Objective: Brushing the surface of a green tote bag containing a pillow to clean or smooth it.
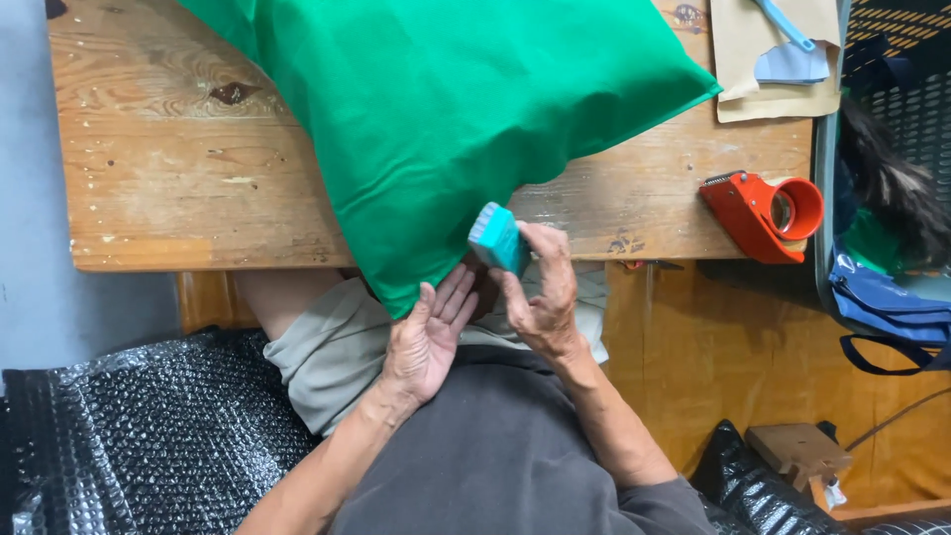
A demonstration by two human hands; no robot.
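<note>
your right hand (543,292) pinches the small teal ribbed plastic block (495,238) at frame centre, long axis tilted toward upper left. your left hand (428,339), fingers spread, lies flat under the green fabric bag (446,119).

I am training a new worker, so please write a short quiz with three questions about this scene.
1. True or false: the right hand holds the small teal block.
2. What does the left hand touch? A) the red tape dispenser B) the green bag C) the brown envelope
3. On which surface does the tape dispenser lie?

Key: 1 true; 2 B; 3 the wooden table.
</note>
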